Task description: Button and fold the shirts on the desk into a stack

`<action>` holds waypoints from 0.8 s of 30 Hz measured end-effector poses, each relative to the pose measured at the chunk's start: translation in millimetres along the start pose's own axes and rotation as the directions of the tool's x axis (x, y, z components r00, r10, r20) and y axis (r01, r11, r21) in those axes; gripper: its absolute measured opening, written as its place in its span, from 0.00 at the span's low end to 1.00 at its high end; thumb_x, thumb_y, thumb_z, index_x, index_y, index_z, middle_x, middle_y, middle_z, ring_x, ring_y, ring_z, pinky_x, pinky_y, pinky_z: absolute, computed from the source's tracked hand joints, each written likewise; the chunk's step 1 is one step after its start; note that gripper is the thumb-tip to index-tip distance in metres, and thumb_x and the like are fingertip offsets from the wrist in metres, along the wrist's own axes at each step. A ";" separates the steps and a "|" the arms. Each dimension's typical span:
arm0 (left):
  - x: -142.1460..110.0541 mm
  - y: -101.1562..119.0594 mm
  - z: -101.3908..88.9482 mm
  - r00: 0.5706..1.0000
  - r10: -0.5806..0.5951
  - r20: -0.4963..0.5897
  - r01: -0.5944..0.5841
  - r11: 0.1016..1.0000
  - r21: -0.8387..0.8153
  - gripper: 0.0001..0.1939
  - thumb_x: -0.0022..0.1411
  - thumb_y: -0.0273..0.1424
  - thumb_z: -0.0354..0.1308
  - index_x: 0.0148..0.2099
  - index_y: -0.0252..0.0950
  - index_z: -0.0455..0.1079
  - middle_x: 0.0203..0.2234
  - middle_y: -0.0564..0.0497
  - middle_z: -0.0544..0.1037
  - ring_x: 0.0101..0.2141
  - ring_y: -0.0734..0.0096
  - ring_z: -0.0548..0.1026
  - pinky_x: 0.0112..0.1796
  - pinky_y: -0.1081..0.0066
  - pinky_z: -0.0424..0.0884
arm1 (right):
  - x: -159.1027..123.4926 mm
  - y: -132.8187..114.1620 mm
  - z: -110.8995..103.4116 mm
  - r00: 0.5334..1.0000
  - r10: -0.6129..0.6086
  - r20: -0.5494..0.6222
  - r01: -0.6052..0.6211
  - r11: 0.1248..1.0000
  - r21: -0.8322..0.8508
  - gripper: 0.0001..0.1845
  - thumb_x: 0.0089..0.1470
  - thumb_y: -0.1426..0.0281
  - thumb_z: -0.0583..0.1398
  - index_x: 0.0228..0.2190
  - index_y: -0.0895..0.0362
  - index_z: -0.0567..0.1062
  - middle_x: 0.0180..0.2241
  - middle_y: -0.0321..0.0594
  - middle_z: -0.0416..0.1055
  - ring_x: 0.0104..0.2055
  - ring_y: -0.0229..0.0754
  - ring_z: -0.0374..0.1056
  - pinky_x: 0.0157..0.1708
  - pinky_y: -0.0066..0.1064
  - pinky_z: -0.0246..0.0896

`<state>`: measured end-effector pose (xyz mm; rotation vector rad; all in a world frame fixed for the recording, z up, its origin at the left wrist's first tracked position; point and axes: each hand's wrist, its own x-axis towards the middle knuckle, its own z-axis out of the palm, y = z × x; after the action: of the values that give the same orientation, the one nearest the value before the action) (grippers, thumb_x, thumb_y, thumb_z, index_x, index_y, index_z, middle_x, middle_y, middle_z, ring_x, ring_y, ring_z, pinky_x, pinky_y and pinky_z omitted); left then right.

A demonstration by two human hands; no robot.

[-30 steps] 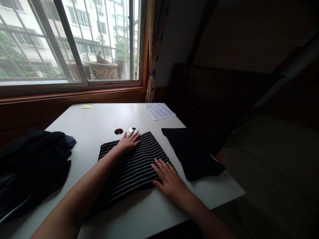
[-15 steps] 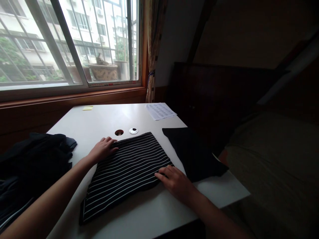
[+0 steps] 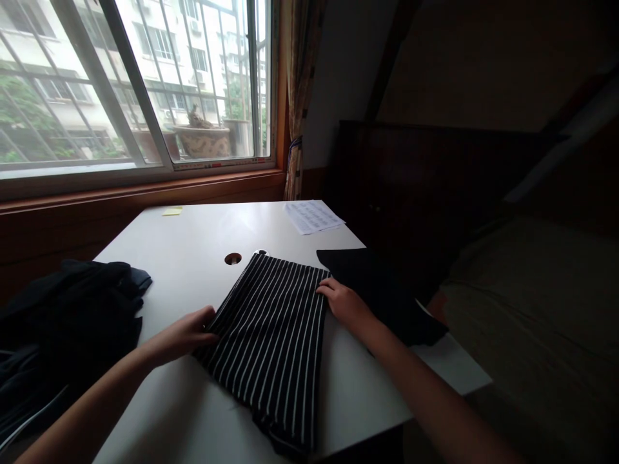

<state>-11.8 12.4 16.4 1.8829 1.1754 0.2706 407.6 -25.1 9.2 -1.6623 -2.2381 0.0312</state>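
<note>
Gripping folded black, white-striped fabric (image 3: 273, 325) over the smooth white table (image 3: 178, 241), the left hand (image 3: 191, 330) and right hand (image 3: 347, 304) sit apart; repositioning seems the step, and laying it flat calls for even tension.

There are two hands (image 3: 186, 332) (image 3: 347, 305), one striped cloth (image 3: 273, 328), one table (image 3: 188, 238).

The left hand (image 3: 186, 332) and right hand (image 3: 347, 304) are bare. The left forearm (image 3: 106, 392) and right forearm (image 3: 418, 375), also uncovered, taper toward the hands.
</note>
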 end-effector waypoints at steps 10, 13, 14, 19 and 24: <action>-34.2 17.4 20.6 0.998 -0.041 0.041 0.041 0.999 -0.003 0.21 0.64 0.51 0.54 0.44 0.38 0.71 0.35 0.47 0.79 0.37 0.58 0.78 0.38 0.62 0.74 | 15.5 4.5 24.0 0.921 0.370 -0.122 -0.294 0.865 0.406 0.23 0.60 0.67 0.55 0.56 0.54 0.71 0.50 0.46 0.69 0.52 0.48 0.70 0.55 0.43 0.65; -17.7 20.0 20.1 0.995 -0.017 -0.099 0.003 0.990 -0.141 0.26 0.63 0.49 0.56 0.57 0.40 0.63 0.51 0.43 0.74 0.48 0.57 0.76 0.47 0.60 0.73 | 3.3 1.5 26.5 0.905 0.423 -0.037 -0.374 0.835 0.403 0.28 0.57 0.62 0.59 0.58 0.55 0.66 0.51 0.49 0.69 0.51 0.49 0.71 0.53 0.44 0.66; -12.7 22.5 22.4 0.994 -0.016 -0.108 -0.006 0.980 -0.199 0.29 0.63 0.48 0.57 0.60 0.40 0.60 0.55 0.42 0.71 0.50 0.57 0.75 0.49 0.59 0.73 | -0.7 0.2 25.8 0.906 0.424 -0.013 -0.385 0.835 0.393 0.29 0.57 0.62 0.59 0.59 0.55 0.65 0.51 0.49 0.69 0.51 0.49 0.71 0.53 0.44 0.65; 0.9 35.1 37.7 0.989 -0.019 -0.148 -0.029 0.949 -0.314 0.33 0.61 0.45 0.59 0.64 0.42 0.53 0.62 0.40 0.61 0.53 0.55 0.71 0.50 0.56 0.74 | -15.7 -10.0 16.1 0.908 0.406 0.098 -0.412 0.834 0.367 0.32 0.58 0.59 0.59 0.61 0.54 0.61 0.54 0.51 0.70 0.55 0.53 0.69 0.55 0.47 0.63; -0.3 38.8 39.7 0.987 -0.049 -0.155 -0.009 0.937 -0.350 0.38 0.60 0.44 0.60 0.66 0.45 0.47 0.61 0.39 0.62 0.46 0.58 0.76 0.46 0.54 0.76 | -23.5 -21.7 11.8 0.896 0.395 0.204 -0.443 0.766 0.466 0.34 0.57 0.56 0.60 0.61 0.54 0.60 0.56 0.52 0.69 0.58 0.55 0.67 0.56 0.49 0.62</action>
<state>35.1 -16.6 22.6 1.5570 1.1652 0.5918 389.9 -51.5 -3.2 -1.8281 -1.6530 0.7574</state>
